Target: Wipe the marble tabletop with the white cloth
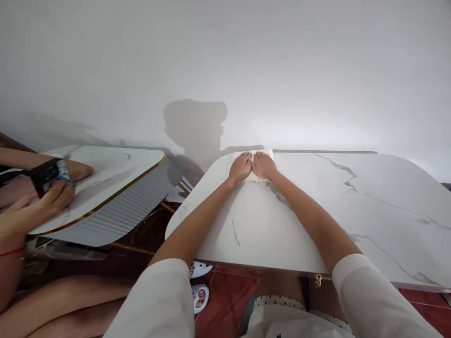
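Both my hands reach forward to the far edge of a white marble-patterned table (246, 225). Side by side, my left hand (241, 166) and my right hand (264, 165) press down on a folded white cloth (258, 178) with their fingers curled over it. Whether the cloth is fabric or thick paper I cannot tell. It lies against the tabletop, its far corner sticking up near the wall. The thumbs nearly meet in the middle.
A pale wall (299, 94) stands right behind the table. To the left is a second marble-patterned table (120, 173) with a gold edge, where another person's hand (52, 202) holds a dark item with printing (49, 176). White slippers (200, 298) are on the red floor (229, 300).
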{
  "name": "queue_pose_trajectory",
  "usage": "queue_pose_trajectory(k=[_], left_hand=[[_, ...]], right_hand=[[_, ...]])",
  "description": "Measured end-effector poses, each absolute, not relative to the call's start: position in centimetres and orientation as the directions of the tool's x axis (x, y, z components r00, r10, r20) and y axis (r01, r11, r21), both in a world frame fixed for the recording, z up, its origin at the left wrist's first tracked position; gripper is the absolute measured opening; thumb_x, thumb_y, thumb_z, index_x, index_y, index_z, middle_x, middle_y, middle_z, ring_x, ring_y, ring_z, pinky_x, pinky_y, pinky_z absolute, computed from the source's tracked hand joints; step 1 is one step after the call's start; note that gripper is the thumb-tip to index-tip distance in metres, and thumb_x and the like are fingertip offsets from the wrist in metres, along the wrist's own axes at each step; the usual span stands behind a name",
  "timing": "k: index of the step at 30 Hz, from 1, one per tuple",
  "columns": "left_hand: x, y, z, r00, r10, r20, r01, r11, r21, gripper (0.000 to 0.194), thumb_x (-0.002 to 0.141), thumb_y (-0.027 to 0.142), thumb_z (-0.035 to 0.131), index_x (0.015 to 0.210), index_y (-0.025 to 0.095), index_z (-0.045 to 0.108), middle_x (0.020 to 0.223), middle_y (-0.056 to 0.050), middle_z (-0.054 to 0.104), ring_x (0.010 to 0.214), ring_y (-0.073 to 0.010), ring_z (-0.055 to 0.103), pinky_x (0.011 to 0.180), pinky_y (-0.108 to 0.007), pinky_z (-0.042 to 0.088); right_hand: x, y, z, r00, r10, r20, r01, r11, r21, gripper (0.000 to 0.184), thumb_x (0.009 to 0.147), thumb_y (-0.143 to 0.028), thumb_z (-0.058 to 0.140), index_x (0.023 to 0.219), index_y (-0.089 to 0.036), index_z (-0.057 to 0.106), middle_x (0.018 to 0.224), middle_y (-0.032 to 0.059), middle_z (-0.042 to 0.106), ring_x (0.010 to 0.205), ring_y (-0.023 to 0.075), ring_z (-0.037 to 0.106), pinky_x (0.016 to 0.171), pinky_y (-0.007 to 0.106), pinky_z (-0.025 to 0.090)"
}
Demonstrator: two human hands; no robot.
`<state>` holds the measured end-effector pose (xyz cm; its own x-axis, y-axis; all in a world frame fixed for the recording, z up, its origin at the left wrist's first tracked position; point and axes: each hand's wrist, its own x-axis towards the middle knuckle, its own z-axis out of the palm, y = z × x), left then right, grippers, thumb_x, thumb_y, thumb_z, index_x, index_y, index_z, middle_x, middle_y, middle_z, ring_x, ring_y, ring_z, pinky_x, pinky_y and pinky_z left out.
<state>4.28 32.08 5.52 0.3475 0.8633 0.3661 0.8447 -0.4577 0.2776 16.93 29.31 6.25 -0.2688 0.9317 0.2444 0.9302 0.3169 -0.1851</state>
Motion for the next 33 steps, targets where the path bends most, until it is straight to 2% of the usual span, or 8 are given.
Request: queue_pose_trajectory(k=[10,13,17,24,33], left_hand=[[9.4,35.8,6.2,0.333,0.872,0.359,0.878,-0.426,0.218,0.042,0.089,0.015,0.033,0.124,0.019,0.056,0.137,-0.007,0.052,0.129,-0.0181,0.044,0.11,-0.035,0.03],[11.4,35.6,6.2,0.38,0.85,0.365,0.856,-0.473,0.209,0.04,0.089,0.015,0.033,0.12,0.02,0.058,0.134,-0.006,0.055,0.127,-0.0187,0.046,0.109,-0.037,0.031],[13.1,34.7,6.2,0.474,0.8,0.368,0.799,-0.566,0.202,0.041,0.089,0.014,0.033,0.121,0.018,0.057,0.135,-0.007,0.054,0.127,-0.0184,0.045,0.108,-0.035,0.032],[12.3,31.2,5.5,0.604,0.703,0.375,0.696,-0.695,0.18,0.046,0.09,0.016,0.029,0.131,0.011,0.049,0.141,-0.011,0.048,0.132,-0.0191,0.04,0.111,-0.034,0.029],[7.2,22.2,5.4,0.623,0.695,0.358,0.693,-0.703,0.16,0.051,0.088,0.02,0.028,0.134,0.01,0.046,0.142,-0.01,0.046,0.134,-0.0216,0.037,0.114,-0.038,0.028]], right_hand=[[20.8,33.3,6.3,-0.184,0.939,0.289,0.946,0.248,-0.206,0.049,0.093,-0.02,0.029,0.133,0.001,0.045,0.143,0.0197,0.043,0.133,0.0272,0.036,0.107,0.037,0.024],[22.7,32.6,6.3,-0.148,0.944,0.295,0.961,0.208,-0.183,0.049,0.093,-0.021,0.028,0.133,0.001,0.046,0.141,0.02,0.044,0.131,0.0278,0.037,0.106,0.037,0.025],[24.2,30.2,6.4,-0.07,0.959,0.276,0.98,0.117,-0.16,0.052,0.094,-0.021,0.026,0.138,0.003,0.039,0.146,0.02,0.038,0.135,0.0285,0.032,0.109,0.038,0.021],[23.2,24.4,6.3,0.02,0.96,0.278,0.988,0.024,-0.155,0.055,0.093,-0.021,0.025,0.14,0.006,0.035,0.148,0.0209,0.034,0.137,0.0301,0.028,0.111,0.04,0.019],[18.8,16.1,5.9,-0.048,0.952,0.302,0.979,0.105,-0.175,0.055,0.093,-0.022,0.026,0.139,0.007,0.037,0.146,0.0239,0.035,0.137,0.0336,0.03,0.11,0.047,0.023]])
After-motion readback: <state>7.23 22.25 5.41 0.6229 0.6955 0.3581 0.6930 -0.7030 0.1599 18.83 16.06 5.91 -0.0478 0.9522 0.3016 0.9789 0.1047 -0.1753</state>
